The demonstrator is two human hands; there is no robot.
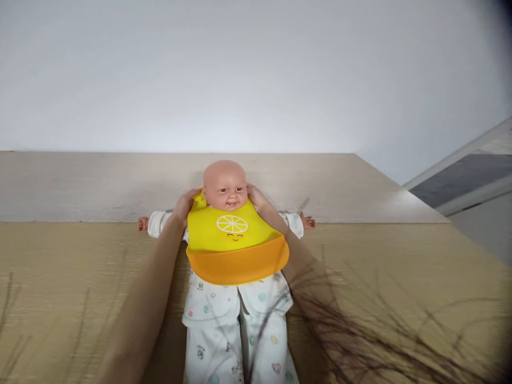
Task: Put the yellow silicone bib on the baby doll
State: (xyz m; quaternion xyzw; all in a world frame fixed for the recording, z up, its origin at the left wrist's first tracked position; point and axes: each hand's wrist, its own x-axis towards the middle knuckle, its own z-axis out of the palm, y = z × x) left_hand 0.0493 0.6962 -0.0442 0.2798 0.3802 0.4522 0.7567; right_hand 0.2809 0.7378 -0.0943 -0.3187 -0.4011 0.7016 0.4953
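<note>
A baby doll [224,186] in white patterned pyjamas lies on its back on a tan surface, arms spread. A yellow silicone bib [234,242] with an orange pocket and a lemon print covers its chest. My left hand [184,205] is at the doll's neck on the left, fingers curled round the bib's strap. Behind the neck on the other side sits my right hand [256,196], its fingers curled and mostly hidden, seemingly on the other strap end.
The doll lies on a tan table top [400,277] backed by a paler ledge [100,186] and a white wall. The table's edge falls off at the right toward a grey floor. Blurred strands of hair hang in front of the lens.
</note>
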